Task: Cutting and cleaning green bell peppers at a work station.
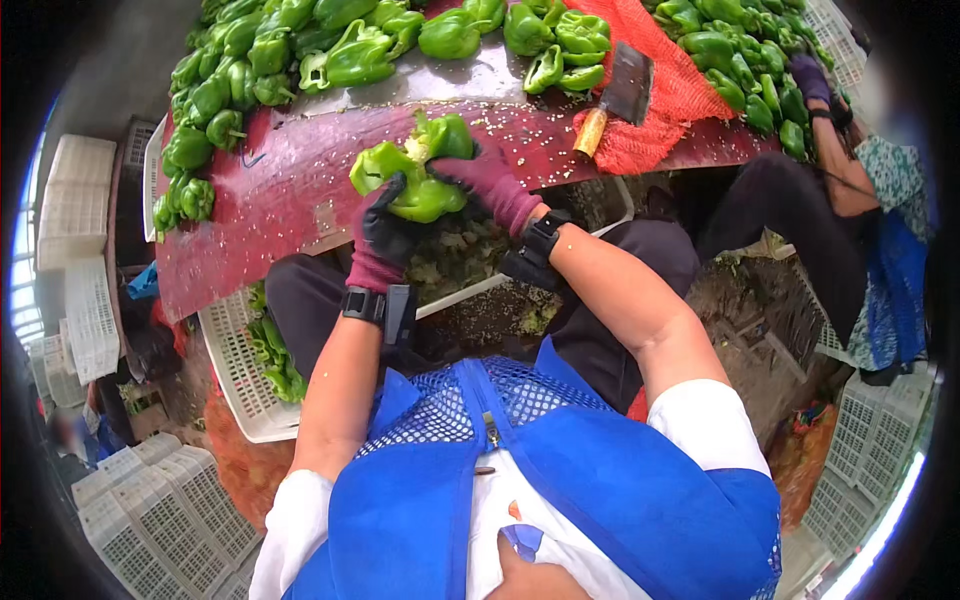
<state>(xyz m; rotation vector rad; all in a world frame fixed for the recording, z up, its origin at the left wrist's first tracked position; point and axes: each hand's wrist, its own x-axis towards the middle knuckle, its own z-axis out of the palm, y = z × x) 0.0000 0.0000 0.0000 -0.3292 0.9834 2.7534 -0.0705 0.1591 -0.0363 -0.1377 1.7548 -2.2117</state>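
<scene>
Just above the near edge of the red table (250, 230), a green bell pepper (425, 199) is split partly open, its pale seedy core showing at the top. My left hand (382, 235), in a dark-palmed maroon glove, grips its lower left side. My right hand (490, 183), gloved alike, holds its right side with the thumb pressed on the flesh. Past the right hand lies a broad-bladed cleaver (628, 84) with a wooden handle, resting on red mesh netting (665, 75). White seeds are scattered over the table around the pepper.
Green peppers (235, 95) are heaped along the far left, with more (725, 55) at the far right. A white crate (240, 360) with pepper pieces stands by my left leg. Stacked crates (165, 510) flank both sides. A co-worker's gloved hand (808, 78) touches the right heap.
</scene>
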